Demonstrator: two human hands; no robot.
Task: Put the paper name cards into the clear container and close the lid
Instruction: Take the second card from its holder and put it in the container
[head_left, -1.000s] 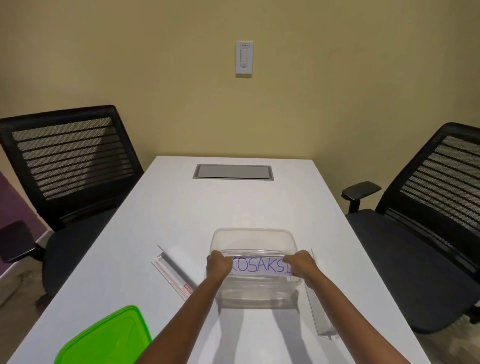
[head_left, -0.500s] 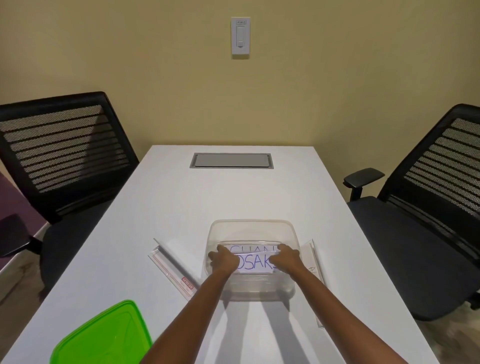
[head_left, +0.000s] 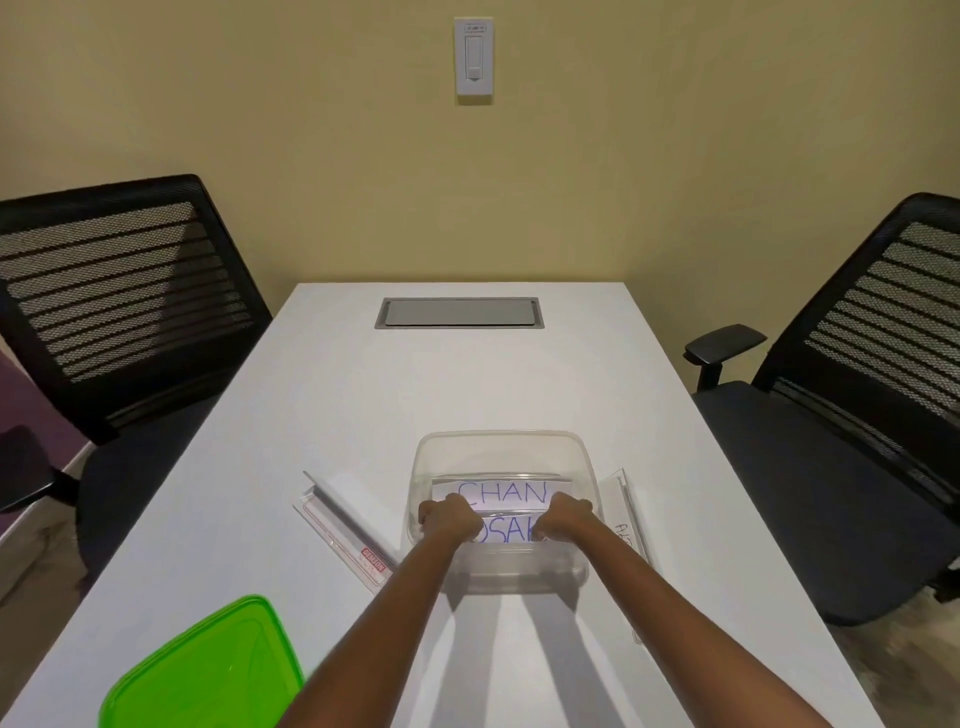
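A clear container (head_left: 501, 441) stands open on the white table (head_left: 363, 415). Inside it lies a paper name card (head_left: 501, 491) with blue letters. Both my hands are down inside the container. My left hand (head_left: 451, 521) and my right hand (head_left: 563, 519) hold the two ends of a second name card (head_left: 505, 531) with blue letters, low against the first card. The green lid (head_left: 208, 670) lies on the table at the near left.
A clear acrylic card holder (head_left: 345, 525) with a red label lies left of the container; another holder (head_left: 626, 512) lies at its right side. Black office chairs (head_left: 119, 291) (head_left: 857, 374) flank the table. A grey hatch (head_left: 460, 313) sits at the far end.
My hands have lowered the second name card from above the container's rim down into it, onto the first card. The camera has tilted slightly.
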